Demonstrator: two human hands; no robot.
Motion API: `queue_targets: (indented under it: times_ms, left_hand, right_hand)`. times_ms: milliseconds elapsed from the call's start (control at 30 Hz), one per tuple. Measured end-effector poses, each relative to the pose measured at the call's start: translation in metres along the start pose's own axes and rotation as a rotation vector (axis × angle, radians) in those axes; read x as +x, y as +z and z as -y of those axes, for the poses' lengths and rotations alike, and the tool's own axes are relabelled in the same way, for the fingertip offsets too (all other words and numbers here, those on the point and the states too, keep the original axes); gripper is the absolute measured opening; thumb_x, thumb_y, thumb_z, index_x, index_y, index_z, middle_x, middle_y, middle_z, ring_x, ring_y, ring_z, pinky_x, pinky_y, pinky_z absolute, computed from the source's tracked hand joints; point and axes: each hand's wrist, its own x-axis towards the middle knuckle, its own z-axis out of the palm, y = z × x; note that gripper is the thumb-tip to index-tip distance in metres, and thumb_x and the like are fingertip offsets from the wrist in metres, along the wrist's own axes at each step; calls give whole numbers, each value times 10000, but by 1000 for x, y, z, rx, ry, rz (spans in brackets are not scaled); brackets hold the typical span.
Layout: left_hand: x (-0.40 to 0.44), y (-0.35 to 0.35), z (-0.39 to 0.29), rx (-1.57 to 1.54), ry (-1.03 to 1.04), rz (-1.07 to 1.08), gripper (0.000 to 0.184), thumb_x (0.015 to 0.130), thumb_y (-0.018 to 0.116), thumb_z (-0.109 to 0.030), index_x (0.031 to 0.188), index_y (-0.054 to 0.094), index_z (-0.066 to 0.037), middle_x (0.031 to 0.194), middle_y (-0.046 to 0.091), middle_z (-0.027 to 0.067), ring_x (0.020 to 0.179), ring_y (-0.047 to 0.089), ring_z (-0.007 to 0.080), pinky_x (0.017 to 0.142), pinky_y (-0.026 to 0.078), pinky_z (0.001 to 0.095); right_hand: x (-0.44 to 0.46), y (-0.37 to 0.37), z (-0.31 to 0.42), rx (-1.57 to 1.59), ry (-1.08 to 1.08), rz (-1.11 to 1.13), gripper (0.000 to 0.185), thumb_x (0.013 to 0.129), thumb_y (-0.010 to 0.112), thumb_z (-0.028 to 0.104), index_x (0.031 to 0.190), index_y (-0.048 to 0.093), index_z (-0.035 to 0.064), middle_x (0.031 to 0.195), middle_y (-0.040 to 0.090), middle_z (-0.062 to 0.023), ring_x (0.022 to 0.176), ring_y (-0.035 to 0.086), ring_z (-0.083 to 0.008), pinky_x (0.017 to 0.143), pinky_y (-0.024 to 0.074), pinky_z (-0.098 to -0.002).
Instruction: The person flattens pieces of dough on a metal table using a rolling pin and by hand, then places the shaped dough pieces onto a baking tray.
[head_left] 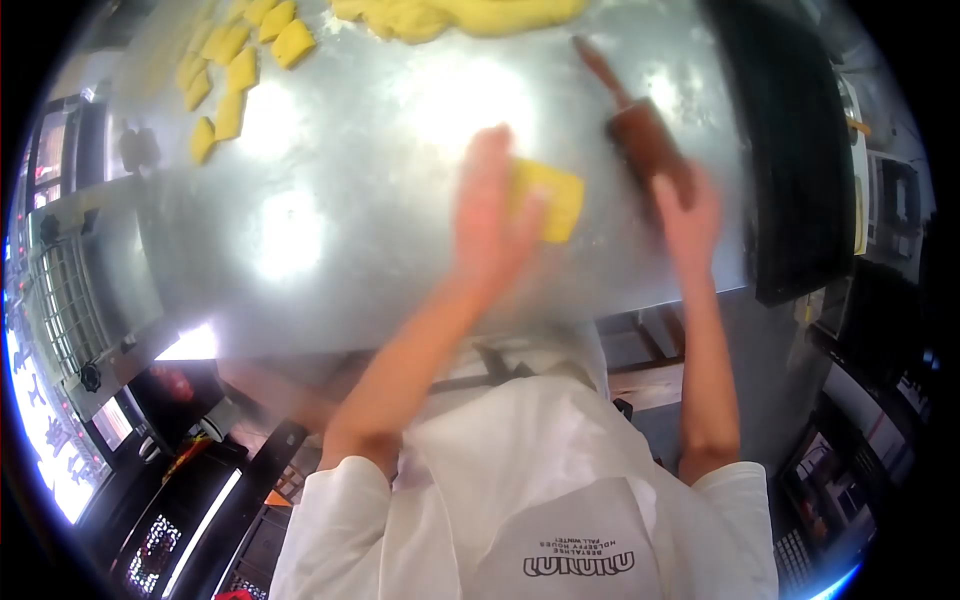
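My left hand point(487, 210), somewhat smeared by motion, reaches over the metal table with its fingers stretched forward and its thumb apart. Between thumb and fingers a flat, roughly square piece of yellow dough point(562, 200) shows, its left part covered by the hand. The thumb overlaps the dough; whether the fingers press on it I cannot tell. To the right, my right hand point(692, 220) is closed round the near end of a brown wooden rolling pin point(648, 140). The pin slants away, its far handle pointing up and left. Its near handle is hidden by the hand.
Several cut yellow dough pieces point(240, 70) lie at the far left of the metal table point(370, 220). A long mass of yellow dough point(460, 15) lies along the far side. A black slab-like object point(795, 150) borders the right side.
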Motion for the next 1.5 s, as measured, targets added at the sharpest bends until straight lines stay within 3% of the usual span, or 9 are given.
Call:
queue_targets:
  times_ms: [100,167,333,667,800,933,1167,1233,1500]
  left_hand:
    - [32,-51,30,-174,-247,-346,366,1007,600,-206,1309,612,1,1282,634,199,1240,570,378,1049,440,453]
    - [51,-66,42,342,-83,-2,206,1003,603,-201,1059,652,-8,1077,652,180,1055,598,373,902,461,458]
    - [65,-35,83,433,125,-37,398,986,636,-238,642,594,-43,709,584,145,710,568,374,645,442,486]
    - [20,-37,91,404,63,-38,400,1001,591,-240,663,592,-27,723,577,201,731,556,417,663,420,528]
    - [48,-42,83,472,-47,122,410,1017,560,-265,682,602,-32,745,586,216,732,554,425,664,418,532]
    - [-1,-39,93,433,52,0,406,1019,559,-271,694,615,-33,758,595,211,736,568,418,664,437,505]
    - [53,-52,65,380,-202,140,502,1059,495,-365,749,630,6,749,633,236,711,578,459,697,452,540]
    - [62,-55,57,336,-353,182,510,1058,498,-368,752,626,19,773,636,240,740,583,458,706,454,532]
    - [-4,-43,92,459,-3,148,329,1037,554,-253,835,633,-5,834,649,177,820,609,405,745,467,511]
  right_hand:
    - [-19,4,32,-58,-110,226,597,878,796,445,1374,623,162,1017,761,-94,863,730,-223,797,565,-318]
    - [-31,10,66,-116,-136,419,641,838,812,479,1374,618,186,939,757,-82,773,728,-245,741,575,-366]
    - [-8,68,54,-299,-236,397,638,855,781,515,1360,618,160,954,754,-151,807,737,-328,718,559,-454]
    - [-27,62,62,-322,-429,369,748,843,773,578,1391,583,105,1001,750,-182,831,730,-372,717,567,-465]
    - [10,71,75,-257,-162,429,752,829,779,597,1371,597,108,970,741,-183,837,720,-371,706,543,-473]
    - [-38,57,52,-291,-584,354,794,793,793,621,1383,600,126,999,746,-170,873,721,-362,756,554,-452]
    - [25,60,79,-90,-32,449,678,882,719,602,1363,613,135,835,746,-126,788,722,-354,707,553,-433]
    - [29,51,89,-119,-120,408,604,922,685,566,1337,627,131,799,736,-120,745,714,-349,674,542,-442]
    - [-32,56,56,-234,-443,344,562,935,667,551,1310,644,133,756,712,-118,711,699,-351,656,535,-449]
